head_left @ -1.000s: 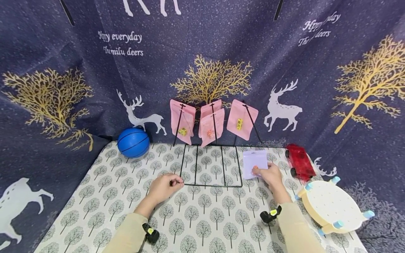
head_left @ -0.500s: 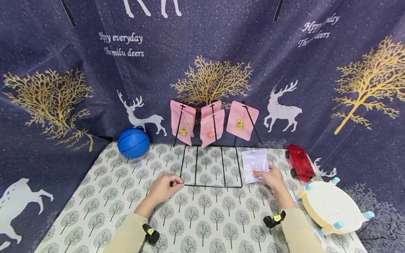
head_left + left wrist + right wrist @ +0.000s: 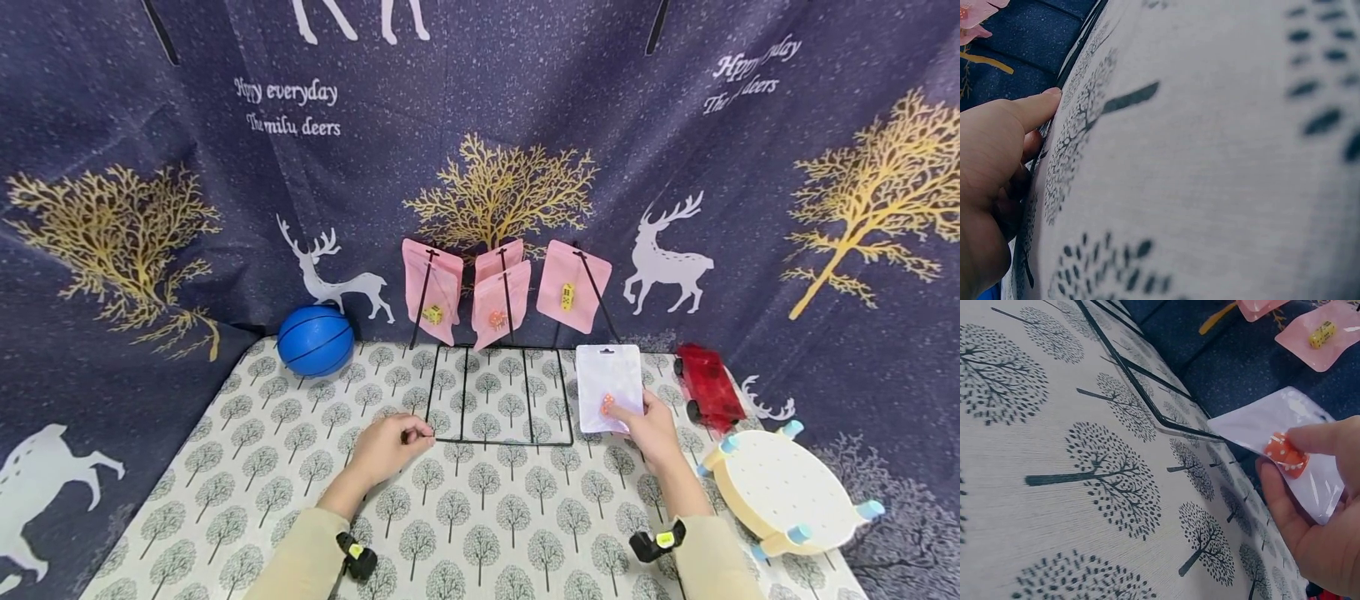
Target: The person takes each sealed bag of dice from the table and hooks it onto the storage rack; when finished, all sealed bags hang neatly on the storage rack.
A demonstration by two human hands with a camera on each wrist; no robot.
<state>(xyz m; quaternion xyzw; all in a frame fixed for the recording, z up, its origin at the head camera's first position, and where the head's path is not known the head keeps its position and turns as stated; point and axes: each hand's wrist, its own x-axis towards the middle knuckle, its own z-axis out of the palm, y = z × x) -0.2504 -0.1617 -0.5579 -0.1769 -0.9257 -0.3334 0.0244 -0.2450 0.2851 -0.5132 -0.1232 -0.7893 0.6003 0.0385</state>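
My right hand [image 3: 651, 429] pinches a small pale-lilac zip bag [image 3: 609, 371], thumb in front and fingers behind. Orange dice with white dots [image 3: 1287, 453] show inside the bag, beside the thumb tip. The bag stands nearly upright, its hang hole at the top. Left of it is a black wire display rack [image 3: 487, 442], its base flat on the cloth. My left hand [image 3: 388, 446] grips the rack's front left corner with thumb and curled fingers; the lower fingers are partly hidden in the left wrist view. Several pink zip bags [image 3: 573, 287] with dice hang from the rack's hooks.
A blue ball [image 3: 315, 340] sits at the back left. On the right are a red toy car [image 3: 708, 387] and, nearer, a round cream stool [image 3: 783, 492] on its side with light-blue feet. The tree-print tablecloth [image 3: 480, 542] ends at a dark-blue curtain [image 3: 480, 92] behind.
The lilac bag has tilted up to face the head view, its top edge higher now. My right forearm has shifted slightly right and nearer; the left hand stays at the rack corner.
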